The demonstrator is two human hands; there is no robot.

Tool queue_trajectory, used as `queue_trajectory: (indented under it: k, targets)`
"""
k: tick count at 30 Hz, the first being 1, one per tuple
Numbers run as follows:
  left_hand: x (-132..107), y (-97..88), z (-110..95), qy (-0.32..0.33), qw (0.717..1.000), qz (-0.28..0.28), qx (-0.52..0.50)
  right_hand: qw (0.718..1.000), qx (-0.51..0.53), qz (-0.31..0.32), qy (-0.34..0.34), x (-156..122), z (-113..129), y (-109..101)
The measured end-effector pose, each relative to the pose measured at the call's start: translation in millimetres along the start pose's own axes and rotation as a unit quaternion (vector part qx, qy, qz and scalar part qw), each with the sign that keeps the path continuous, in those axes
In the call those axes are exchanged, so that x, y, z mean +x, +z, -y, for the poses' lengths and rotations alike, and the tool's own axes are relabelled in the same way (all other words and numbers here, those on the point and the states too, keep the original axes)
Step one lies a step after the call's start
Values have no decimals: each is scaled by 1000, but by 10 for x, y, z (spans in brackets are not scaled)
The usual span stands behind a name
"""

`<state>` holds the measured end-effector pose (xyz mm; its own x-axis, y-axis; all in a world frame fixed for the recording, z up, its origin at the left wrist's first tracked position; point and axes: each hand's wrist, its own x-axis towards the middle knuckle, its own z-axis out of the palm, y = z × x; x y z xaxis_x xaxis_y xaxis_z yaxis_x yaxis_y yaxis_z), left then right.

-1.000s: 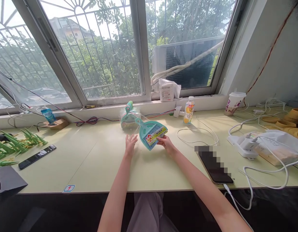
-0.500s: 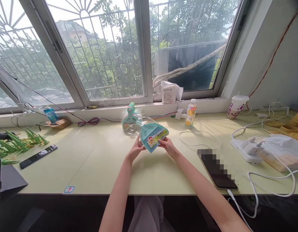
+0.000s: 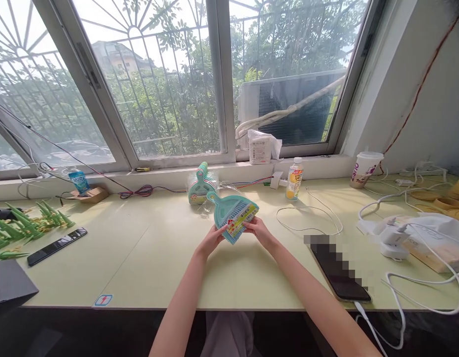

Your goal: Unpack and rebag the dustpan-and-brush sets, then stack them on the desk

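Note:
A small teal brush-and-dustpan set [image 3: 232,214] with a colourful paper label is held a little above the pale green desk [image 3: 147,258], at the middle. My left hand [image 3: 213,239] grips its lower left edge, fingers closed on it. My right hand [image 3: 259,229] pinches its right side at the label. Just behind, near the window sill, a stack of similar teal sets [image 3: 200,185] sits in a clear plastic bag.
A black phone [image 3: 343,277] on a white cable lies to the right, with a loose white cord [image 3: 311,218], a white charger [image 3: 391,238] and a bag. A yellow drink bottle [image 3: 295,177], tissue pack [image 3: 259,147] and cup [image 3: 366,168] stand by the sill. Green plastic pieces [image 3: 24,223] and a remote [image 3: 57,240] lie left.
My left hand, open and apart from the set a second ago, has closed on its lower left edge. Both hands have drawn the set slightly nearer to me.

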<state>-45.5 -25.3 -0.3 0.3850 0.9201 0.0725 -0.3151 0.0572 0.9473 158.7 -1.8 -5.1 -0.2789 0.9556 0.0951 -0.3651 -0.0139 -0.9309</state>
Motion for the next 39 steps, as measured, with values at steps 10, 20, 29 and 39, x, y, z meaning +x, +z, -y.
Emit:
queue_trajectory:
  k: [10,20,29,39]
  targets:
    - [54,63,61,52,995,-75,30,1000,-6,-20,5,48,-66,-10]
    - [36,112,88,56,994,-77,44,994,34,-102,31,117,-129,3]
    - [-6,216,74,40,995,-30,88,963,127,-239,13,130,-163,-76]
    - [-9,302,67,66,995,-5,81,939,146,-302,69,109,-118,-62]
